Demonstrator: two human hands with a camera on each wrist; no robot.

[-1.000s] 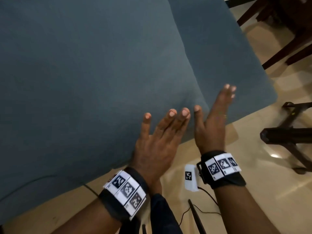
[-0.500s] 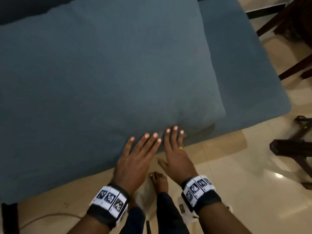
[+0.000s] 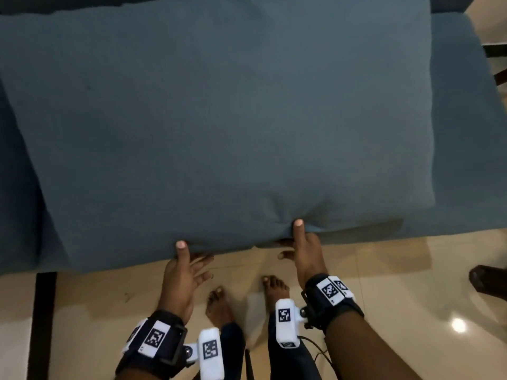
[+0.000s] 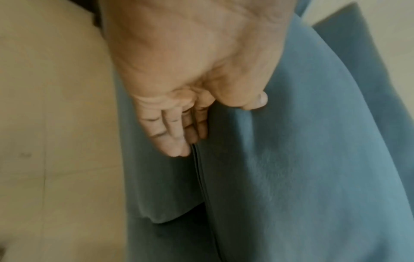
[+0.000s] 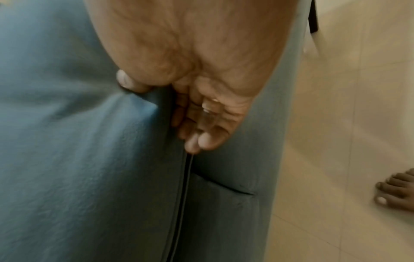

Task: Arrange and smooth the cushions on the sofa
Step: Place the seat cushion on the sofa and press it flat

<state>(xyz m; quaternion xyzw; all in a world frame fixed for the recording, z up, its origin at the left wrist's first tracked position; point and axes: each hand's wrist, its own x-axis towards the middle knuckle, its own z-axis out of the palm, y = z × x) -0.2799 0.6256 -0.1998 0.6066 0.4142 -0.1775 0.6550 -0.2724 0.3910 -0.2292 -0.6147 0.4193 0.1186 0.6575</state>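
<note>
A large rectangular blue-grey fabric cushion [image 3: 219, 127] is seen lying flat on the seat of the matching blue-grey upholstered sofa [image 3: 466, 133], its near edge overhanging the front of the seat toward the cream tiled floor [image 3: 397, 297].

The left hand [image 3: 181, 275] is clamped on that near edge: the thumb is laid on the top face and the fingers [image 4: 174, 134] are tucked beneath, at the seam between cushion and seat. The right hand [image 3: 304, 250] is set close beside it in the same manner, thumb on top, fingers [image 5: 197, 127] underneath. The fabric is puckered around the right thumb. Neither hand is spread flat.

The step in hand is judged to be positioning of the cushion rather than smoothing; the top face is largely even, and the creases are confined to the grip points.

Risks noted:
- Both grips are placed near the middle of one edge, so the far corners are left uncontrolled; a skewed seating could result if the cushion is pushed back.
- A pull toward the body could bring the overhanging cushion off the seat onto the floor.
- The pinch creases may be left set in the fabric unless the edge is flattened after release.
</note>
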